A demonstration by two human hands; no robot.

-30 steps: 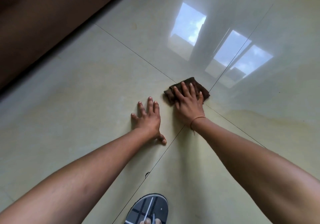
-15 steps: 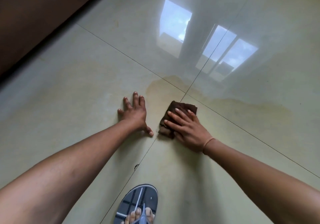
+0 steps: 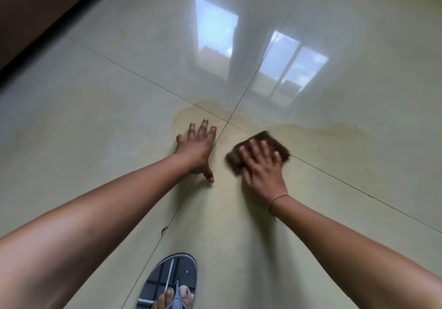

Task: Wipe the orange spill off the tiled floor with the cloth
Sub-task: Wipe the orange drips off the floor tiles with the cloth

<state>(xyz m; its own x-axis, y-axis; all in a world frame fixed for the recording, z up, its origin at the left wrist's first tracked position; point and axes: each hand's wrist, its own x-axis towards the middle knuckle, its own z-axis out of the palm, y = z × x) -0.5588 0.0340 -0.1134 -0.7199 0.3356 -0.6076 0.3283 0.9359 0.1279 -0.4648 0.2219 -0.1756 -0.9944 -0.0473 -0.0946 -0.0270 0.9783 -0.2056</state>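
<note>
From the head view, much is cut off or soft. Both forearms run out of the lower corners, and the striped flip-flop point(image 3: 171, 282) is clipped by the bottom edge, only its front and some toes showing. The right hand point(image 3: 262, 165) and the brown cloth point(image 3: 267, 141) under it are smeared by blur, so the cloth's folds and edges are hard to read, and the palm hides most of it. The far reach of the orange spill point(image 3: 323, 136) fades into glare from reflected windows point(image 3: 282, 64), and its outline there is uncertain.

The right hand lies flat on the cloth, fingers spread and extended, pressing down rather than gripping around it. The cloth sits beside the crossing of the grout lines, on the near margin of the spill. The left hand point(image 3: 197, 148) is just beside it, apart from the cloth, open with fingers splayed and palm on the bare tiled floor point(image 3: 83, 153), holding nothing; its fingertips reach the spill's left lobe.

The tiles are large, glossy and pale, split by thin dark grout. The spill is a thin, translucent tan film with a wavy border. The cloth looks thick and roughly rectangular. A thin cord point(image 3: 277, 201) circles the right wrist. A dark brown surface point(image 3: 35, 9) fills the upper left corner.
</note>
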